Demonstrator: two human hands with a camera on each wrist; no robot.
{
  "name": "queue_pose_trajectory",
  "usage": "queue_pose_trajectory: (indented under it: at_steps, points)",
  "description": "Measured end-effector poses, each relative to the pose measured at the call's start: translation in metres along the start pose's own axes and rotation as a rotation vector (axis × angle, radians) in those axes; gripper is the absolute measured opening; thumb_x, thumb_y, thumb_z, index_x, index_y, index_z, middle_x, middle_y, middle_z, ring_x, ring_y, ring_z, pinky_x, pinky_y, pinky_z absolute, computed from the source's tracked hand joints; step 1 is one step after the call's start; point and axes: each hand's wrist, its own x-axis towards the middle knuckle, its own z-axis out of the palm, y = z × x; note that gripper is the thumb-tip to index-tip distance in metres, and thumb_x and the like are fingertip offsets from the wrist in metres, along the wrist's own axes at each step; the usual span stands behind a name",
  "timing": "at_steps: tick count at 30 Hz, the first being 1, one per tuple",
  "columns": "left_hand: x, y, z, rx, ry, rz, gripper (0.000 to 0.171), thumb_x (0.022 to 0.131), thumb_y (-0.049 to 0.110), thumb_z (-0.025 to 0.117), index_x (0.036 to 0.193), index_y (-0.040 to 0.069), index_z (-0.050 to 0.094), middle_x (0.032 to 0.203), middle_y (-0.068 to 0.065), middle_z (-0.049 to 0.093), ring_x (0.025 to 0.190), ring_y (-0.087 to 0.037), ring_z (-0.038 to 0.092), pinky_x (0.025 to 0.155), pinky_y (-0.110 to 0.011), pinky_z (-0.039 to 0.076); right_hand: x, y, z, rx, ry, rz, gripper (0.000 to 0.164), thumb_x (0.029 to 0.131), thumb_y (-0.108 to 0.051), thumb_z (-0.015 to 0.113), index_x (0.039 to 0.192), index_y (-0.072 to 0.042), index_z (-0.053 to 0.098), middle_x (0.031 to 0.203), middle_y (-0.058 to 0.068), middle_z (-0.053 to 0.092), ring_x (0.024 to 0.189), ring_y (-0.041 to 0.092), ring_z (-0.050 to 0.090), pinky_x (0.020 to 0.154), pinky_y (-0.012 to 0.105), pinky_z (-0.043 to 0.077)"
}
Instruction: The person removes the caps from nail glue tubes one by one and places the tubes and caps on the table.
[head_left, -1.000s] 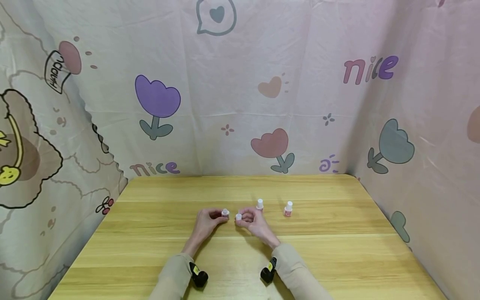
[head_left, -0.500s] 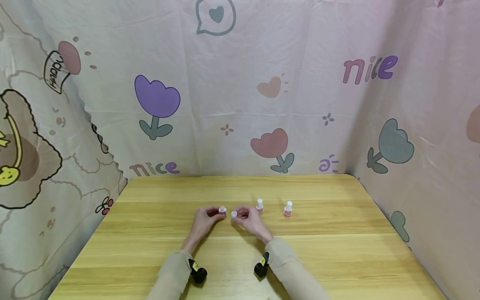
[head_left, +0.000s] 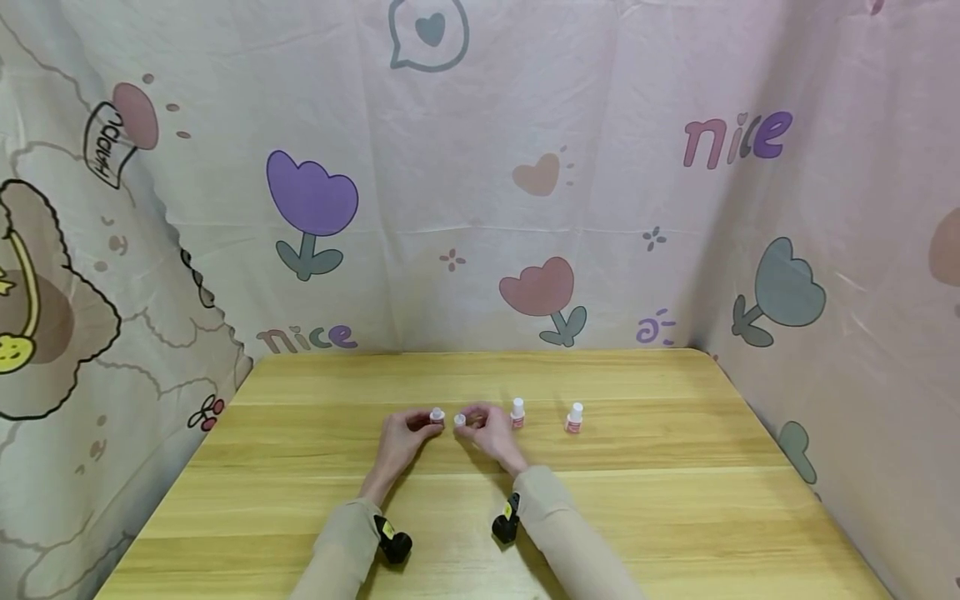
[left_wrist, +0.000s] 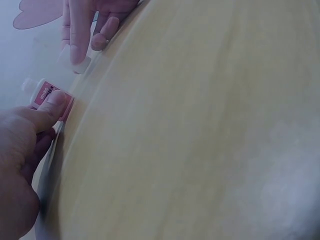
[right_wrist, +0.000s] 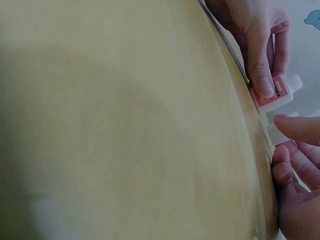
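The uncapped bottle [head_left: 437,420] was pinched upright by the left hand [head_left: 401,438], seemingly so its neck [right_wrist: 296,81] was left clear. The cap [head_left: 460,421] was pinched by the right hand [head_left: 489,430], just right of the bottle. Farther right, a capped bottle [head_left: 517,414] and a second capped bottle [head_left: 574,419] were left ungripped. The label [left_wrist: 44,91] was partly covered; whether the table [head_left: 247,500] was touched by the cap could not be told.

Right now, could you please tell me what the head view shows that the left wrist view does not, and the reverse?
Only the head view: the capped bottle beside the right hand, the capped bottle farther right, and the purple tulip on the backdrop.
Only the left wrist view: lettering on the uncapped bottle.
Both: the left hand gripping that bottle, the right hand pinching the white cap, and the wooden table.
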Motion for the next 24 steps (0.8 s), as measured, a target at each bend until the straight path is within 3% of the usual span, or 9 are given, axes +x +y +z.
queue_pose_trajectory:
  at_steps: [24]
  points:
    - [-0.0004,0.0004,0.0007,-0.012,0.014,0.016,0.022,0.082,0.010,0.082,0.103,0.007,0.078,0.098,-0.009,0.079,0.090,-0.018,0.074,0.078,-0.018,0.055,0.0060,-0.0029,0.0070,-0.013,0.048,0.039,0.026,0.079,-0.005,0.082,0.104,-0.005,0.072,0.104,0.014,0.075,0.081,0.014,0.063,0.072,0.023,0.050]
